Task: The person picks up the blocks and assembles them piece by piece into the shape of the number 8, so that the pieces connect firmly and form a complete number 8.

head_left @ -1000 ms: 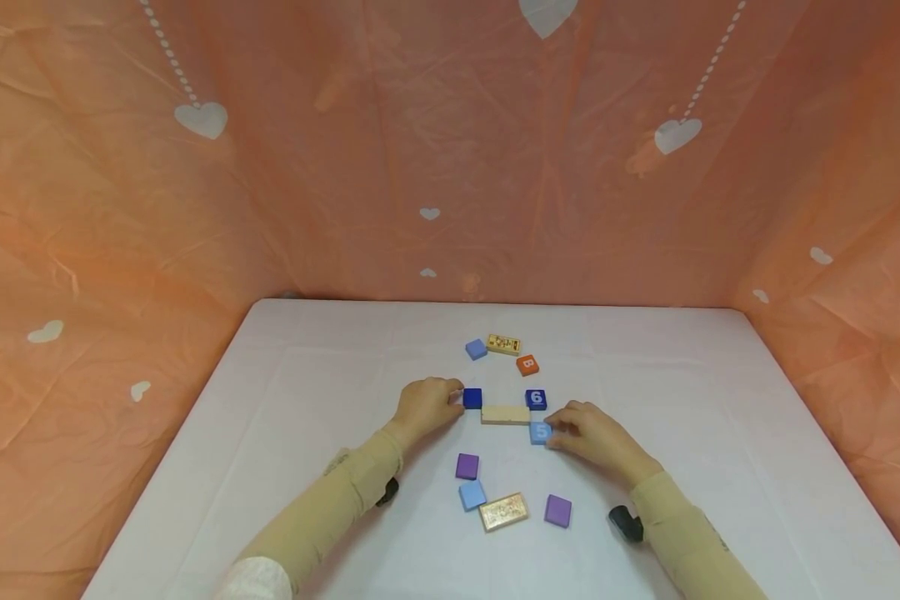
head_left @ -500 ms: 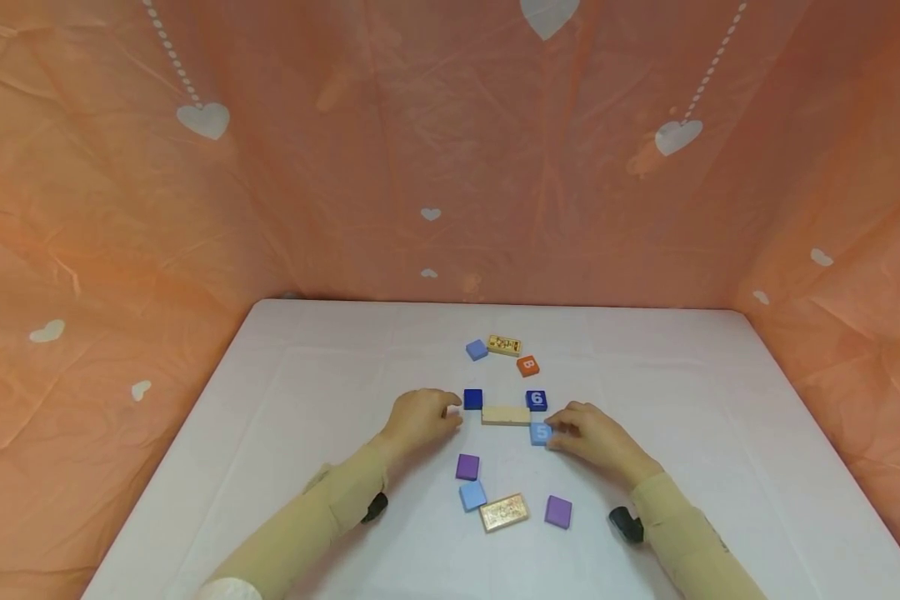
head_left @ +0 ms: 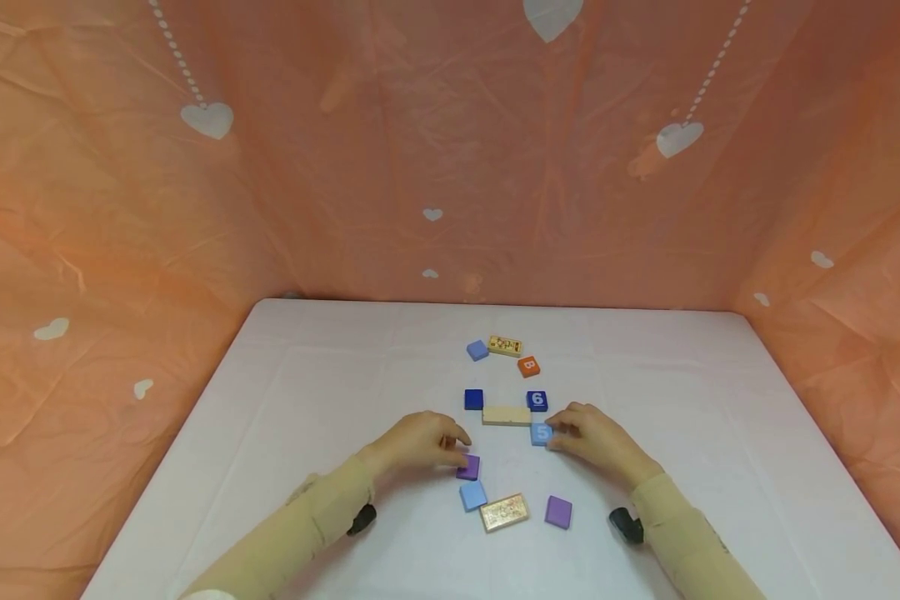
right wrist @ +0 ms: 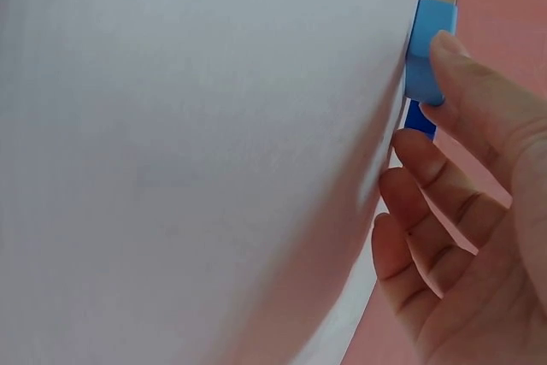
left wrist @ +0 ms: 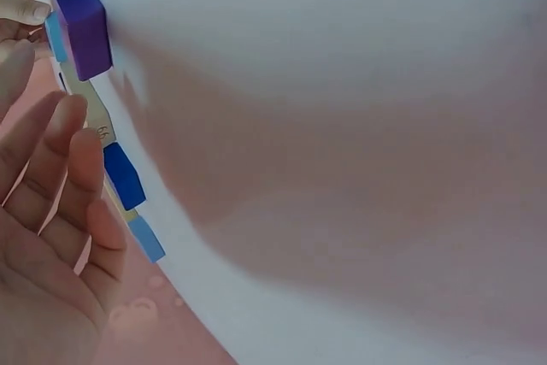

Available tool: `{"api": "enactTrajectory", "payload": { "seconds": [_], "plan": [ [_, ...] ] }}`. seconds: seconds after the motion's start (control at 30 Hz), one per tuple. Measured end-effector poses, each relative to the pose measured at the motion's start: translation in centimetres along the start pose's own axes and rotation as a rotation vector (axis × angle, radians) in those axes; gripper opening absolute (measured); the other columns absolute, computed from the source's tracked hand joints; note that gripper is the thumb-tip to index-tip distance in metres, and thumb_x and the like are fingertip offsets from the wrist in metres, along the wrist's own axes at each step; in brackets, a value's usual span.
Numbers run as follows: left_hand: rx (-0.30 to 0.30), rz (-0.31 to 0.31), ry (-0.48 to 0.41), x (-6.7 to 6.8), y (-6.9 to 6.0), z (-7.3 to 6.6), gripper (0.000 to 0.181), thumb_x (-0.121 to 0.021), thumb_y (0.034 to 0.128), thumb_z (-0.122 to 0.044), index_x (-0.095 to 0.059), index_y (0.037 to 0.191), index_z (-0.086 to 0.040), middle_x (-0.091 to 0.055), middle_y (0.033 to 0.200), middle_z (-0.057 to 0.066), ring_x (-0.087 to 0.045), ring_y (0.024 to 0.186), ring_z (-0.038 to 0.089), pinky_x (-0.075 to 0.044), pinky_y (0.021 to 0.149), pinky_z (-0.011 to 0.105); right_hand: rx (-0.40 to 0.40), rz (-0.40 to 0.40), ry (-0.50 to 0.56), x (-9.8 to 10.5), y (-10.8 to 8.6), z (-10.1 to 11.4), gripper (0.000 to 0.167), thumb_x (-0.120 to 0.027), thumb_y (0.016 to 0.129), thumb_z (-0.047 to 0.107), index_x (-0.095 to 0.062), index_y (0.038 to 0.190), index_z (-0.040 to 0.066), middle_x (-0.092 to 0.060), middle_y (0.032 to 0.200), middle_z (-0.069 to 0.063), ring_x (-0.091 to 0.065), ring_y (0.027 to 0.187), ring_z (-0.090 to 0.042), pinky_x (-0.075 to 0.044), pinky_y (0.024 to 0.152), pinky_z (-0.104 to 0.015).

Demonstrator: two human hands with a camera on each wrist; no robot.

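My left hand point(head_left: 420, 440) hovers beside a purple block point(head_left: 468, 467), fingers loosely bent and thumb tip overlapping the block's top left in the head view. In the left wrist view a gap shows between that hand and the purple block point(left wrist: 84, 32), with nothing between the fingers. My right hand point(head_left: 594, 435) pinches the right side of a light blue block marked 5 point(head_left: 541, 434) with thumb and forefinger. Its other fingers hang loosely bent below the light blue block point(right wrist: 430, 49) in the right wrist view. That block adjoins the right end of a pale wooden plank point(head_left: 506, 416).
Dark blue blocks, one plain point(head_left: 473, 399) and one marked 6 point(head_left: 537, 401), stand behind the plank's ends. Farther back are a periwinkle block point(head_left: 477, 350), a gold bar point(head_left: 505, 346) and an orange block point(head_left: 528, 367). Nearer lie a light blue block point(head_left: 473, 496), a gold bar point(head_left: 505, 512) and another purple block point(head_left: 558, 512).
My left hand has left the plain dark blue block and come nearer, down to the purple block. My right hand has stayed at the block marked 5.
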State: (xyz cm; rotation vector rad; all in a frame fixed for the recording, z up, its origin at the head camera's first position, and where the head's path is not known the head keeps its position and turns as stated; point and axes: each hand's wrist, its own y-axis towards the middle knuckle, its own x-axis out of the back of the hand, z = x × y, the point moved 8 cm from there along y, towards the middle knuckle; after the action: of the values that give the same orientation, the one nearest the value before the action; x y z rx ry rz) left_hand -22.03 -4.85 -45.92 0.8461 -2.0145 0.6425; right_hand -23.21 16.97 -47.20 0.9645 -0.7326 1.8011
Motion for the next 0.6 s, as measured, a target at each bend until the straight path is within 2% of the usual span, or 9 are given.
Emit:
{"api": "enactTrajectory", "payload": {
  "seconds": [0.33,0.6],
  "plan": [
    [-0.039,0.044,0.022,-0.92,-0.4,0.07,0.035,-0.075,0.0762,-0.03,-0.069,0.107,-0.016,-0.056,0.073,-0.012,-0.046,0.067,0.001,-0.04,0.065,0.017,-0.015,0.003,0.006,-0.04,-0.03,-0.07,0.031,-0.07,0.081,0.031,-0.068,0.108,0.016,-0.058,0.088,0.01,-0.047,0.083,-0.009,-0.047,0.078,-0.028],
    [-0.098,0.015,0.07,-0.8,-0.68,-0.26,0.03,-0.075,0.0764,-0.025,-0.07,0.103,-0.012,-0.057,0.073,-0.009,-0.046,0.067,0.001,-0.04,0.065,0.017,-0.027,0.011,0.022,-0.01,0.01,-0.11,0.031,-0.07,0.081,0.031,-0.068,0.109,0.017,-0.057,0.087,0.01,-0.047,0.083,-0.01,-0.046,0.078,-0.027]
  ]
}}
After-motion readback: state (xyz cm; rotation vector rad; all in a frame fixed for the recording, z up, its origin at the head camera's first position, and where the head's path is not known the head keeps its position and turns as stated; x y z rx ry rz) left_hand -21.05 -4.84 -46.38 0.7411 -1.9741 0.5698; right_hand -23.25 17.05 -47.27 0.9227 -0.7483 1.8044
